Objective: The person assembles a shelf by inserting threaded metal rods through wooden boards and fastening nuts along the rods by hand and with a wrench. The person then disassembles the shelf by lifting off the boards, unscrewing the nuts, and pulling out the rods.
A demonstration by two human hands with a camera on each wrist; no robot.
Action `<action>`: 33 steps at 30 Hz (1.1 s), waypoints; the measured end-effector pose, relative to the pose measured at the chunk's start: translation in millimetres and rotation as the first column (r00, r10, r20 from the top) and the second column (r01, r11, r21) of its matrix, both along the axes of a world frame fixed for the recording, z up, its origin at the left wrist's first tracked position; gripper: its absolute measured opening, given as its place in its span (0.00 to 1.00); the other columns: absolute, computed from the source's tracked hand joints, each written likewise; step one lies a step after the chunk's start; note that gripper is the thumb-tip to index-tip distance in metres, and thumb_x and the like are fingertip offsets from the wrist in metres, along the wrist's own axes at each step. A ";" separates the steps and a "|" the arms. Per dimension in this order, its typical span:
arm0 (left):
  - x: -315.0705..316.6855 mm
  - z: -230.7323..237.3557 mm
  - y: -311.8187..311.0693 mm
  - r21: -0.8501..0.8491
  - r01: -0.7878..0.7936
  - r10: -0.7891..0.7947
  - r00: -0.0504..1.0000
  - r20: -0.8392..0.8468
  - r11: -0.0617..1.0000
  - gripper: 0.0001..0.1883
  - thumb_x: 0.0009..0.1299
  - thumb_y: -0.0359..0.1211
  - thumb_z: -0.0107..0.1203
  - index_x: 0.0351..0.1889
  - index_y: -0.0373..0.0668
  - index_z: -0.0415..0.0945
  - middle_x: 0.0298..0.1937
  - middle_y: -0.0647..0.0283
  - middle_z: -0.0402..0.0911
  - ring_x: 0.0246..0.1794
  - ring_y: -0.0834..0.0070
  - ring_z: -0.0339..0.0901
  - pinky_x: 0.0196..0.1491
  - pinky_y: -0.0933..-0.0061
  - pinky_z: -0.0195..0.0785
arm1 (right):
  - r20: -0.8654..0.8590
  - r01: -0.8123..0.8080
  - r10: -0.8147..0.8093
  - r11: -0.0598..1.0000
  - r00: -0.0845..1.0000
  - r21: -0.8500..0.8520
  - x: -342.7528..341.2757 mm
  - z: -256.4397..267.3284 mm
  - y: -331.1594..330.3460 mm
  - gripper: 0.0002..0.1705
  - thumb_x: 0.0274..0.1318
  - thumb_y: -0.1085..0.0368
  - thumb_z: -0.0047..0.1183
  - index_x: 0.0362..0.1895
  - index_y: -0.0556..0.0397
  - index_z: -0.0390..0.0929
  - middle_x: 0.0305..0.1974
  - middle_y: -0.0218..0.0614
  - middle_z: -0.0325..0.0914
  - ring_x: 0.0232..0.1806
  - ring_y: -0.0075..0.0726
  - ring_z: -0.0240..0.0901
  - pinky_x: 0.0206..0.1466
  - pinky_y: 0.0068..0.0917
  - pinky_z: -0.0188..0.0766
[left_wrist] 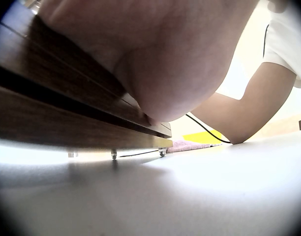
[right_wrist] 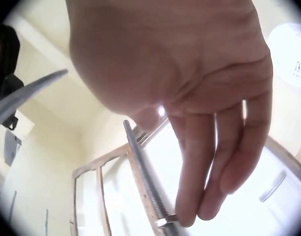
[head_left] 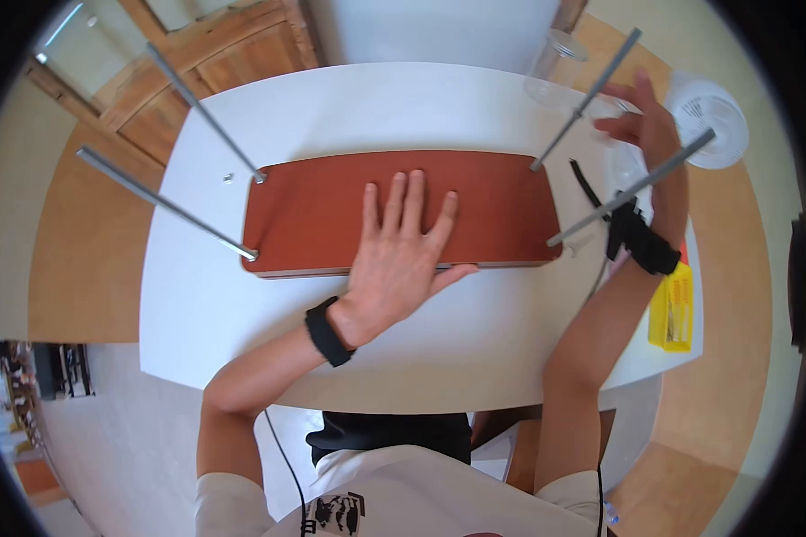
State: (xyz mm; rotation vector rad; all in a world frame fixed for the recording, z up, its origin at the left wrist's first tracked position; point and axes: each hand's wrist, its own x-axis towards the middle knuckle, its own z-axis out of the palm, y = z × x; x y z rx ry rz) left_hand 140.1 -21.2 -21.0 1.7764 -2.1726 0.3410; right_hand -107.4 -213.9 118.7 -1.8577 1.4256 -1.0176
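Note:
A reddish-brown board (head_left: 318, 210) lies on the white table (head_left: 421, 358) with a metal rod standing up at each corner. My left hand (head_left: 398, 259) rests on the middle of the board, fingers straight and spread, thumb along the near edge. At the far right corner, a threaded rod (right_wrist: 149, 182) carries a nut (right_wrist: 166, 221) partway along it. My right hand (head_left: 655, 134) is raised beside that rod, its loosely extended fingers (right_wrist: 194, 167) ending right at the nut. Most of the right thumb is hidden in the right wrist view.
A clear plastic jar (head_left: 557, 67) stands at the back right, near a round white slotted object (head_left: 707, 121). A yellow basket (head_left: 672, 309) sits at the right table edge. The near right rod (head_left: 631, 190) crosses in front of my right forearm. A small metal piece (head_left: 228, 179) lies left of the board.

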 end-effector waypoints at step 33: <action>2.4 -0.5 1.4 -0.027 0.040 -0.041 0.998 -0.042 0.999 0.46 0.72 0.68 0.48 0.75 0.41 0.65 0.74 0.30 0.61 0.77 0.36 0.57 0.76 0.31 0.43 | 0.166 -0.331 0.338 0.941 0.927 -0.065 -2.7 -12.8 0.5 0.40 0.76 0.33 0.36 0.69 0.53 0.75 0.54 0.47 0.85 0.59 0.38 0.80 0.70 0.36 0.67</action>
